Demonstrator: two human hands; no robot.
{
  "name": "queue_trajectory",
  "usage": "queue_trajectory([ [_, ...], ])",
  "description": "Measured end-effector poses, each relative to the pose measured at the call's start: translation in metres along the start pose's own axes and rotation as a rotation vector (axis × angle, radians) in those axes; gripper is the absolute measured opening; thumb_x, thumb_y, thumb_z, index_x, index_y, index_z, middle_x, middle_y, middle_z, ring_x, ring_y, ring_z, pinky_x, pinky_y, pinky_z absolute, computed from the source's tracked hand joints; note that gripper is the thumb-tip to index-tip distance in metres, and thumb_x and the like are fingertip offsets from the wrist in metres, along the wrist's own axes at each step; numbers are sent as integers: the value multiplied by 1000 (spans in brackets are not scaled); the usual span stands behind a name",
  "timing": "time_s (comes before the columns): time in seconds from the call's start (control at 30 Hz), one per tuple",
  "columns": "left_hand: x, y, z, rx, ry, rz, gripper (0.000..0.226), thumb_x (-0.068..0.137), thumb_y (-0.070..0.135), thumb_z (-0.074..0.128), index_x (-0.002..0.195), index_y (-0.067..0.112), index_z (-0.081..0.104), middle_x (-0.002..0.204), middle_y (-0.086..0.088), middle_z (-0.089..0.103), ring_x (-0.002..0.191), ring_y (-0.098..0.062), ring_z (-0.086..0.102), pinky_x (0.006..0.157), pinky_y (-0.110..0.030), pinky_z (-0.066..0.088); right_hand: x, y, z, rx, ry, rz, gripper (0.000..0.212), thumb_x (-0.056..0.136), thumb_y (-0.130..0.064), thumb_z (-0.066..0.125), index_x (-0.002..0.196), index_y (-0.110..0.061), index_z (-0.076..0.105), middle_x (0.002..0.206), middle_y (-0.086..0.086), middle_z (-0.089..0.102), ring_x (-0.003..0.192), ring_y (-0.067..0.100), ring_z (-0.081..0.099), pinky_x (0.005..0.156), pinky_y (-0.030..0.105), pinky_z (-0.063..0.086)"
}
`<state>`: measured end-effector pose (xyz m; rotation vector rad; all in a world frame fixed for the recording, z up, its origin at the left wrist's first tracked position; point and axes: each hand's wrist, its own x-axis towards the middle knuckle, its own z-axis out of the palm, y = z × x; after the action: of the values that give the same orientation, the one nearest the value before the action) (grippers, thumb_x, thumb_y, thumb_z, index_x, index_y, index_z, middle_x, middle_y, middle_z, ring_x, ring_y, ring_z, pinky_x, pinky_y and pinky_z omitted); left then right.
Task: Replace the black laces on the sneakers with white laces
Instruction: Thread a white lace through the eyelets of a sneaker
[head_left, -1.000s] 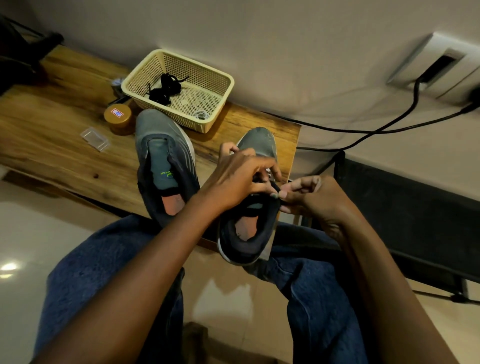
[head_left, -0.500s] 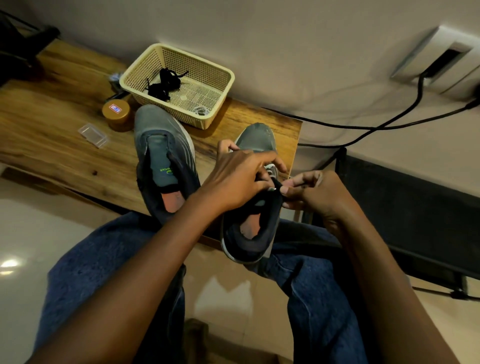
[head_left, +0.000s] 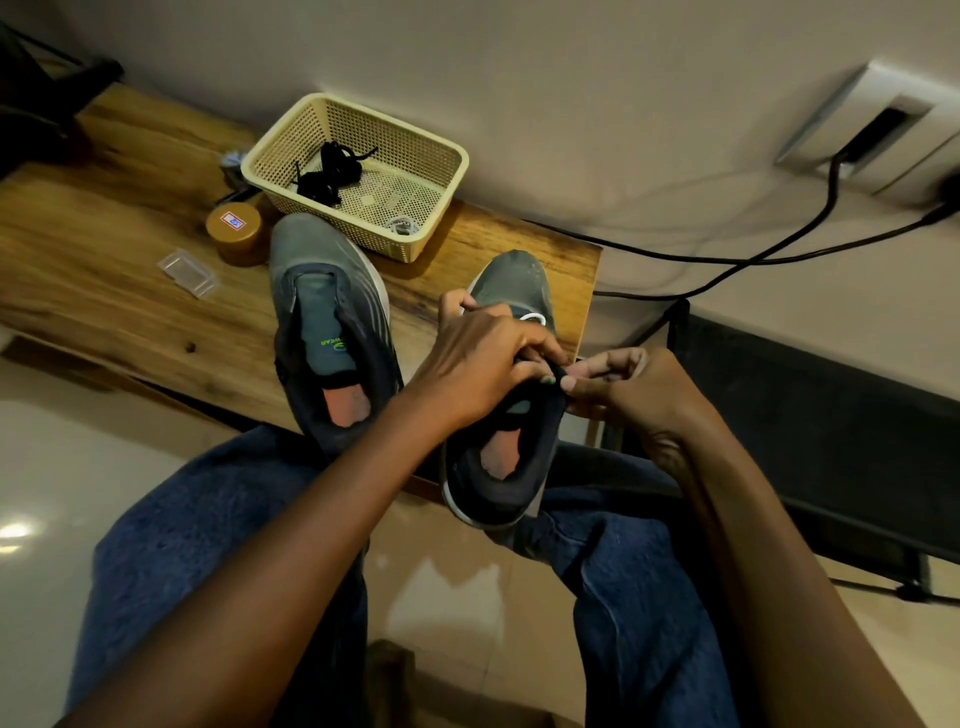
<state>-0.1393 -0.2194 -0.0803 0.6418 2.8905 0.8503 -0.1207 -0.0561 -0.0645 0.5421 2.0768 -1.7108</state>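
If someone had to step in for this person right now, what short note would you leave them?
Left hand: fingers curled over the right sneaker, holding it at its opening.
Right hand: grip pinching the same sneaker's edge; exactly what it pinches is hidden.
Left sneaker: on the wooden table, no laces.
Black laces: already in the basket.
A white lace loop shows on the right sneaker near the toe.
Done: black laces out. Left: finish white lacing on the right sneaker, then lace the left one.
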Motion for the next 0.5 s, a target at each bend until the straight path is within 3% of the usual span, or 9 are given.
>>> queue_trajectory([
  [0.07, 0, 1, 0, 18, -5, -9, 20, 90, 37, 60, 108, 40, 68, 78, 18, 45, 78, 6, 15, 77, -24, 8, 0, 0, 0, 0, 5, 6, 6, 80, 8, 67, 78, 2, 66, 76, 16, 66, 65, 18, 63, 64, 21, 57],
  [0.13, -1, 2, -1, 37, -5, -20, 20, 89, 39, 59, 108, 42, 67, 88, 11, 39, 78, 5, 10, 78, -23, 7, 0, 0, 0, 3, 6, 13, 7, 80, 7, 68, 77, 1, 66, 77, 15, 66, 66, 18, 64, 66, 22, 57],
  [0.3, -3, 5, -3, 122, 36, -19, 21, 85, 47, 59, 105, 49, 66, 102, 6, 38, 109, -13, 28, 92, -32, 11, -1, -2, -1, 25, 6, 30, 9, 80, 8, 67, 76, 0, 66, 78, 13, 66, 69, 16, 64, 69, 22, 57],
  [0.5, 3, -1, -7, 225, 49, 93, 23, 76, 49, 67, 98, 45, 70, 118, 10, 51, 117, -20, 35, 92, -38, 14, -1, -3, 0, 43, -9, 47, 10, 80, 9, 66, 76, 0, 66, 78, 12, 66, 67, 15, 63, 64, 20, 58],
])
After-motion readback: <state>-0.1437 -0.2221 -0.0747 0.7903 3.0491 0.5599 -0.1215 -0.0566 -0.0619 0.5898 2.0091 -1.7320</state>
